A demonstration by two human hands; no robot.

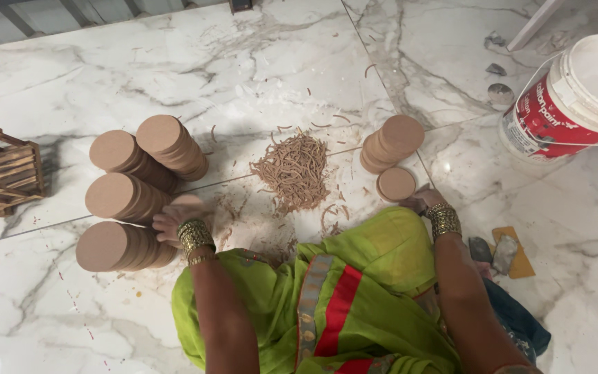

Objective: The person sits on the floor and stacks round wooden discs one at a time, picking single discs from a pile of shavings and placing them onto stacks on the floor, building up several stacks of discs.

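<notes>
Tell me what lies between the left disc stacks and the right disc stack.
In the head view, a pile of shavings lies on the floor between the left stacks and the right stack.

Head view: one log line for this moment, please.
left hand on round brown disc by leaning stacks | right hand near single disc | shavings pile between

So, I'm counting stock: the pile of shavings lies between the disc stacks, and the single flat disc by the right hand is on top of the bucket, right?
Not quite. The head view shows the single disc lying flat on the marble floor by the right hand, apart from the bucket. The shavings do lie between the stacks.
</notes>
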